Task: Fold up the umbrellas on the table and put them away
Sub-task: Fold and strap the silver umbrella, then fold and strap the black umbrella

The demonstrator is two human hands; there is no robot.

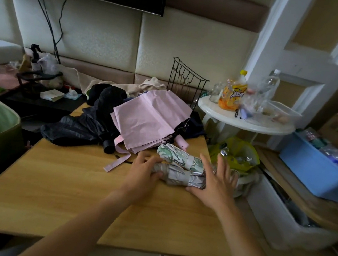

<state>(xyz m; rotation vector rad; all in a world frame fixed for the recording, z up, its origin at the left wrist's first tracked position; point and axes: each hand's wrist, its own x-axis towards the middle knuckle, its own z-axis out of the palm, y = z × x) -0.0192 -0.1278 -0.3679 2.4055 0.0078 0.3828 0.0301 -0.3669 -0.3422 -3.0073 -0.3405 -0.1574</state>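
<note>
We see two umbrellas already rolled and strapped shut, lying side by side at the right edge of the wooden desk [69,190]: a leaf-print umbrella [178,157] farther from us and a grey rolled umbrella [179,175] touching it on the near side. They sit together, we judge, because this corner serves as the place for finished ones, close to the white bin [280,224] beside the desk where they might go next. Behind them the pink umbrella [147,118] lies collapsed but loose, its canopy spread in flat pleats and its strap [116,162] trailing across the desk, so it has yet to be rolled; the black umbrella [78,126] to its left is likewise slack and crumpled. Our left hand [143,171] rests at the left end of the grey rolled umbrella, fingers relaxed and only lightly bent, the fingertips touching the fabric rather than wrapping it. Our right hand [214,181] is spread wide over the right end of the same bundle, fingers straight and fanned, the thumb against the desk along its near side; whether the palm presses down or hovers just above, we cannot tell. Neither hand encloses anything. We read this as bracketing the roll from both ends, either settling it into place or readying to lift it.
</note>
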